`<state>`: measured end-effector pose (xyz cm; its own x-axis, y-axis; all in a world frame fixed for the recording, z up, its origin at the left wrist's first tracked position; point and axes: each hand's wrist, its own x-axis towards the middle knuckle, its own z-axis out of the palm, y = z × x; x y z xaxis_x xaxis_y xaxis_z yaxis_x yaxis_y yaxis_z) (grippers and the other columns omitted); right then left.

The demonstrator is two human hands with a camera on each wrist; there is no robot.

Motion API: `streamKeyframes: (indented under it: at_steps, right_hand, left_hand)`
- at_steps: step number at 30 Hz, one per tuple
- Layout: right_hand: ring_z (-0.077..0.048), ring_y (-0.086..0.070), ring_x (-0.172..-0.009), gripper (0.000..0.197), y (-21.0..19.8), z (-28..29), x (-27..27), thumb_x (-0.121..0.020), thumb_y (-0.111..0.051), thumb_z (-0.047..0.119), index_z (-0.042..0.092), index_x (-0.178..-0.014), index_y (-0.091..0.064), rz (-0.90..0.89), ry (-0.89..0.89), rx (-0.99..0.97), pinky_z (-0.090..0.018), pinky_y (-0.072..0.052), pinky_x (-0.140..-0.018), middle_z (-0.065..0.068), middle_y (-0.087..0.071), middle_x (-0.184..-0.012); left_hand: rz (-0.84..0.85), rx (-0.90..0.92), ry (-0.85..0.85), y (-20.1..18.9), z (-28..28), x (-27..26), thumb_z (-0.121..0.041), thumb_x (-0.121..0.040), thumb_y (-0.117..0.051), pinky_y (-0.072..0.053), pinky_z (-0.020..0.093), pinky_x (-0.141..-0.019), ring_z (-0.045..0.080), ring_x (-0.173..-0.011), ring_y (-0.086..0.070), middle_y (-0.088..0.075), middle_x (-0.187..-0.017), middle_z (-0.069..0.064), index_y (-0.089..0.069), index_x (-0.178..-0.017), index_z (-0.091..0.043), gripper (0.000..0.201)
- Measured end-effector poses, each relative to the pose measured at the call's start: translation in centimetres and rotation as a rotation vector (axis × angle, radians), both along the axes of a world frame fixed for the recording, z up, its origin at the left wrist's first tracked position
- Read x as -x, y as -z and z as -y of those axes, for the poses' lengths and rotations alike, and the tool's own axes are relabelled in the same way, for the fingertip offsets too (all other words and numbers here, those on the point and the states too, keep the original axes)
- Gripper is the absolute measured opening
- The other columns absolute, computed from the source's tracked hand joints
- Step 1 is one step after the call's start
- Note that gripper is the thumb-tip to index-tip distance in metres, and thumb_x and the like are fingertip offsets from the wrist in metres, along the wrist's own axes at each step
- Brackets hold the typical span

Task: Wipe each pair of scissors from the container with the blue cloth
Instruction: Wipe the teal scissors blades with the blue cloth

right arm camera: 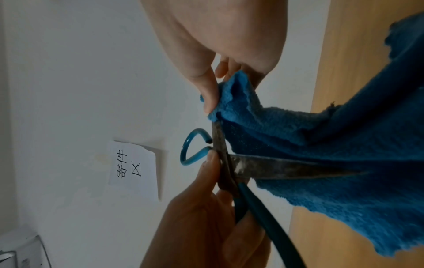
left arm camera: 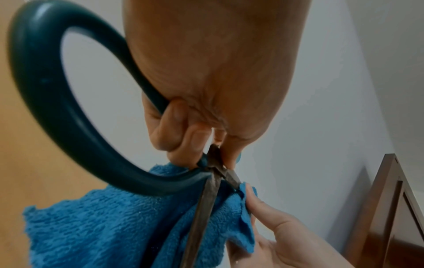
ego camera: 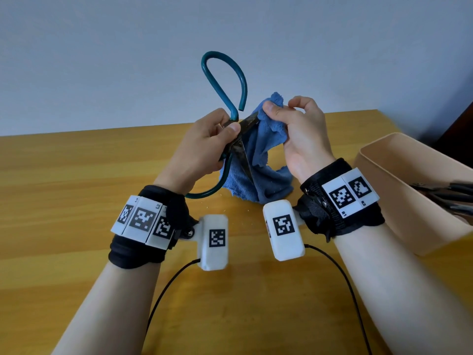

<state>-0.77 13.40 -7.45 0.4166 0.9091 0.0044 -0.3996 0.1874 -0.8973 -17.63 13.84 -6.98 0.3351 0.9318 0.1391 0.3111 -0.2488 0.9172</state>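
The left hand [ego camera: 204, 147] grips the green-handled scissors [ego camera: 236, 139] at the pivot, blades spread, above the tabletop [ego camera: 76, 175]. Just beside it, the right hand [ego camera: 299, 129] pinches the blue cloth [ego camera: 258, 175] around the upper blade. The beige container [ego camera: 399, 180], right, holds more scissors [ego camera: 450, 196].

The left hand [left arm camera: 206, 87] pinches the open scissors [left arm camera: 69, 137] at the pivot. One dark blade hangs over the blue cloth [left arm camera: 110, 226]. The right hand [left arm camera: 282, 239] pinches that cloth around the other blade.
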Motion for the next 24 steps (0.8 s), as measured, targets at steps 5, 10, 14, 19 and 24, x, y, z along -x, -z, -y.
streamKeyframes:
  at_steps: [5,10,14,19,24]
  right_hand:
    - [-0.022,-0.065,-0.091,0.027,0.0,-0.4,-1.8,-0.083,-0.076,0.003,0.012,-0.097,-0.055,-0.063,0.182,0.009,-0.032,-0.055,-0.075,-0.006,-0.066,-0.093]
    - [-0.02,-0.068,-0.092,0.024,-0.7,-0.3,-2.5,-0.086,-0.073,0.005,0.009,-0.107,-0.062,-0.004,0.139,-0.046,-0.031,-0.057,-0.078,-0.007,-0.07,-0.099]
    - [-0.02,-0.066,-0.084,0.024,-0.4,-0.3,-1.1,-0.083,-0.073,-0.001,0.011,-0.1,-0.061,0.171,-0.024,0.001,-0.029,-0.054,-0.069,-0.007,-0.066,-0.095]
    - [-0.017,-0.066,-0.079,0.023,-0.1,-0.2,-1.0,-0.084,-0.072,-0.003,0.011,-0.099,-0.06,0.186,-0.085,0.015,-0.024,-0.053,-0.067,-0.005,-0.066,-0.092]
    - [-0.02,-0.066,-0.085,0.023,-0.3,0.0,-0.6,-0.085,-0.07,-0.004,0.013,-0.096,-0.06,0.2,-0.131,-0.006,-0.029,-0.056,-0.076,-0.008,-0.068,-0.093]
  left_hand:
    - [-0.068,-0.022,0.016,0.0,-0.2,0.7,-0.023,-0.104,-0.052,-0.027,0.021,-0.044,0.011,-0.051,-0.028,-0.039,-0.076,0.015,-0.04,-0.088,-0.007,0.026]
    - [-0.12,-0.074,0.037,0.1,-0.4,1.3,-0.024,-0.103,-0.056,-0.032,0.022,-0.041,0.018,-0.05,-0.036,-0.062,-0.098,0.027,-0.05,-0.091,-0.008,0.02]
    - [-0.163,-0.116,0.044,0.2,-0.4,1.3,-0.022,-0.104,-0.054,-0.033,0.019,-0.042,0.014,-0.042,-0.04,-0.061,-0.093,0.019,-0.061,-0.102,-0.009,0.015]
    - [-0.182,-0.104,-0.021,0.5,-0.6,1.1,-0.03,-0.108,-0.043,-0.032,0.016,-0.04,0.009,-0.039,-0.04,-0.051,-0.067,0.008,-0.059,-0.093,-0.006,0.033]
    - [-0.178,-0.138,-0.058,1.0,-1.1,1.3,-0.038,-0.105,-0.049,-0.034,0.019,-0.042,0.009,-0.041,-0.04,-0.055,-0.072,0.019,-0.059,-0.093,-0.005,0.037]
